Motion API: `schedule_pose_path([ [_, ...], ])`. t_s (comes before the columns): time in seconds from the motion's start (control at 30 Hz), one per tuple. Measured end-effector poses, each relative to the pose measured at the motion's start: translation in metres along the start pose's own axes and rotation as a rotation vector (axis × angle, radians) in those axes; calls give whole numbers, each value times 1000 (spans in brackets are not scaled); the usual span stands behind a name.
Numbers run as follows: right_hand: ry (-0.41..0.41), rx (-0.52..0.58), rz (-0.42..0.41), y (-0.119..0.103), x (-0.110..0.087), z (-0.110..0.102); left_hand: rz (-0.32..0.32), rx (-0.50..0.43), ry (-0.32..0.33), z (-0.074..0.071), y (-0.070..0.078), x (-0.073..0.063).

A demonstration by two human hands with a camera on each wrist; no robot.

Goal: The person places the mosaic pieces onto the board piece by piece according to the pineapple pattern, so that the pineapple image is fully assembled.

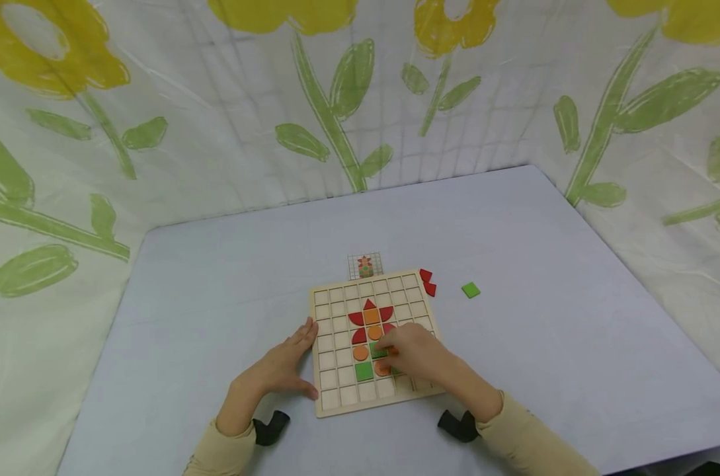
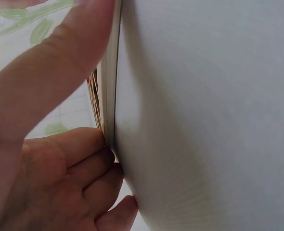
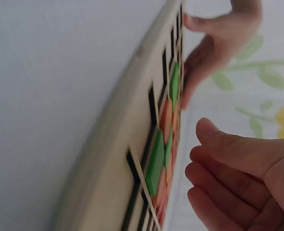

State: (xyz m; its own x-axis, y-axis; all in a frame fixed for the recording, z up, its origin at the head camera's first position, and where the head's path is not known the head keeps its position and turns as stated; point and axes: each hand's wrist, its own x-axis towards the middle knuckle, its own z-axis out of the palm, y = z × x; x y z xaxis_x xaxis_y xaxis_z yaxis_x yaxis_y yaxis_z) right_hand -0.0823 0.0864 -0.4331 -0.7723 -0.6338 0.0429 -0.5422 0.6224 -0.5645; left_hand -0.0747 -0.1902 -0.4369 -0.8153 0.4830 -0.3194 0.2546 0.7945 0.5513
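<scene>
A wooden grid board [image 1: 330, 360] lies on the table. On it sit a red triangle [image 1: 369, 305], an orange square [image 1: 371, 317], several red rounded pieces, orange discs such as one disc [image 1: 361, 353], and green squares including one at lower left [image 1: 364, 371]. My left hand [image 1: 279, 365] rests against the board's left edge, thumb spread from straight fingers. Over the lower middle is my right hand [image 1: 416, 354], fingertips close to a green square [image 1: 378, 350] and partly hiding the pieces. The right wrist view shows its fingers [image 3: 214, 178] loosely bent, with nothing between thumb and fingertips.
Behind the board lies a small pattern card [image 1: 365, 266] with a gridded picture. Loose red pieces [image 1: 429, 289] lie at the board's upper right edge, and a loose green square [image 1: 471, 290] farther right. Flower-printed cloth [image 1: 246, 132] surrounds the table [image 1: 217, 277].
</scene>
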Motion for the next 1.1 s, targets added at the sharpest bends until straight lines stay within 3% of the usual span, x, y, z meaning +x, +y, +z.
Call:
schedule_pose_path([
  [0.2, 50, 52, 172, 17, -3, -24, 2, -3, 0, 0, 0, 0],
  [0.53, 138, -2, 316, 60, -8, -54, 10, 0, 0, 0, 0, 0],
  [0.83, 211, -23, 393, 90, -14, -68, 13, -5, -2, 0, 0, -1],
  [1.1, 199, -44, 392, 100, -7, -67, 4, -1, 0, 0, 0, -1],
])
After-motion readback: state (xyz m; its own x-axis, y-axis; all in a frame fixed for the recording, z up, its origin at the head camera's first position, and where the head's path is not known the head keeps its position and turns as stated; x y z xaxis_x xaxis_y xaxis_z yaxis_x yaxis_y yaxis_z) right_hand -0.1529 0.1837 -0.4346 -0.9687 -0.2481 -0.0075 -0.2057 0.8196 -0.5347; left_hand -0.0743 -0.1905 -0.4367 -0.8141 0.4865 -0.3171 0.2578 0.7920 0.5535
